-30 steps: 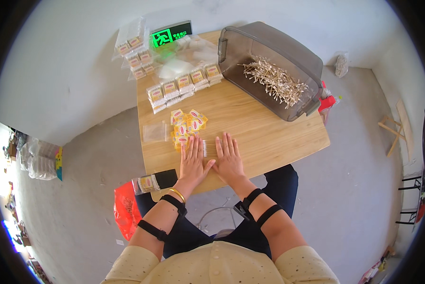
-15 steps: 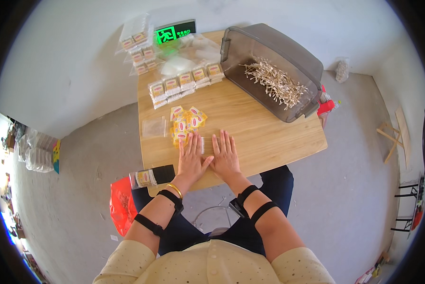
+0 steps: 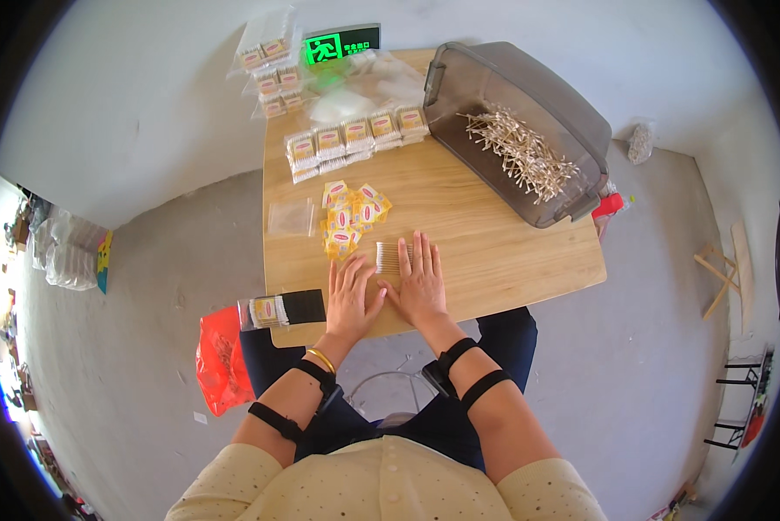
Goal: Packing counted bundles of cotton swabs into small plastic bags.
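A small row of cotton swabs [image 3: 387, 257] lies side by side on the wooden table [image 3: 494, 269]. My right hand [image 3: 419, 285] rests with straight fingers over the right part of the row, hiding some of it. Just below and left of the swabs is my left hand [image 3: 350, 300], its fingers loosely spread and holding nothing. Beyond it lies a loose pile of yellow and white printed cards [image 3: 352, 217]. An empty clear plastic bag [image 3: 291, 217] lies flat left of the cards.
A grey plastic bin [image 3: 529, 78] tipped on its side holds many loose cotton swabs [image 3: 525, 152]. Packed swab bundles [image 3: 355, 135] line the far left, with bagged stacks [image 3: 273, 78] behind. A clear pack with a black band [image 3: 281, 309] sits at the left edge, above a red bag [image 3: 222, 360].
My left hand has drawn back from the swabs toward me, uncovering their left end. The right hand stays on the row. The whole view has shifted slightly.
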`<state>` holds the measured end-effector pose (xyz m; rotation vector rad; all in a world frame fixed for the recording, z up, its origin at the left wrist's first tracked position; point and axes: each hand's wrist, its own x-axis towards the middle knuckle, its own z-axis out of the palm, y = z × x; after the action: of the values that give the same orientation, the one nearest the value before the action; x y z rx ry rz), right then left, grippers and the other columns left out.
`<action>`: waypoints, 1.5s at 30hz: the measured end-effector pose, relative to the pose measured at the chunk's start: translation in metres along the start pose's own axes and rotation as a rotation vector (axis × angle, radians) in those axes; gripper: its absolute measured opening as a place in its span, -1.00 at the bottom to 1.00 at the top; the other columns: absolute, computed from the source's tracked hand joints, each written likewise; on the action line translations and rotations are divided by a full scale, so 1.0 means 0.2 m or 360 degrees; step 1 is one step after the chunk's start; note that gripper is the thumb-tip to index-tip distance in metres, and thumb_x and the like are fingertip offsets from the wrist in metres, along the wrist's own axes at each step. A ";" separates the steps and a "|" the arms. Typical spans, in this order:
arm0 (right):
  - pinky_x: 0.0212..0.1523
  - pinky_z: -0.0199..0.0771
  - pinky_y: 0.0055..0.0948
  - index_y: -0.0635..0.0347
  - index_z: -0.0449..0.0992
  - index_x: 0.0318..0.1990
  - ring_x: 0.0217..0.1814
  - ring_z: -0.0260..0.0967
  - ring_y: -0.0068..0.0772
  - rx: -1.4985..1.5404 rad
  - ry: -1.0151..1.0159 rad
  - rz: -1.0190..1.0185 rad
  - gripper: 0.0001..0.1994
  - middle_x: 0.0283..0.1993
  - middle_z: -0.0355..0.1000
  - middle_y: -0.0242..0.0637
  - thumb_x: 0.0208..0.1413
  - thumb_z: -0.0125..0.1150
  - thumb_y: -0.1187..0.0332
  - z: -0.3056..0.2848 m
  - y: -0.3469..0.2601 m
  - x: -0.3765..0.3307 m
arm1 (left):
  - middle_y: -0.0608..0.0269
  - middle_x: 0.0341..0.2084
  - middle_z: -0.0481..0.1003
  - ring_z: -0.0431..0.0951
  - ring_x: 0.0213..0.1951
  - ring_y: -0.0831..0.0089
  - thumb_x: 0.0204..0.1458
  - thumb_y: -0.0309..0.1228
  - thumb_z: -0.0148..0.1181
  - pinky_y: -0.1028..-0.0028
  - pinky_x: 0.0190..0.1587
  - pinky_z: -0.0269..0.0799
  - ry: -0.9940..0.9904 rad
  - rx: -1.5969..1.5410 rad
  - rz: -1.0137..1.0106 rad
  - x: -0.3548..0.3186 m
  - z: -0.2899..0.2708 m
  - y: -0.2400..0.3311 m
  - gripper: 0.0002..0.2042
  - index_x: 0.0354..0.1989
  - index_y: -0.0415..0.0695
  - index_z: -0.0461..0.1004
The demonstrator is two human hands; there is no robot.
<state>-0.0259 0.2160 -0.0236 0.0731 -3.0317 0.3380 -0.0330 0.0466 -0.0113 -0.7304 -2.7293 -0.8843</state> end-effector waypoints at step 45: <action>0.59 -0.36 -0.01 0.27 0.00 0.49 0.65 -0.34 0.11 -0.0002 0.0083 -0.0047 -0.11 0.57 -0.20 0.19 0.22 0.04 -0.20 0.02 0.01 0.00 | 0.08 0.47 0.06 -0.06 0.52 0.14 0.24 0.09 -0.07 -0.04 0.51 -0.32 -0.0266 0.0336 -0.0071 0.02 0.02 0.02 -0.29 0.46 -0.11 0.12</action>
<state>-0.0257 0.2181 -0.0273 0.1067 -2.9759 0.3303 -0.0342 0.0529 -0.0111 -0.7333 -2.9364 -0.5527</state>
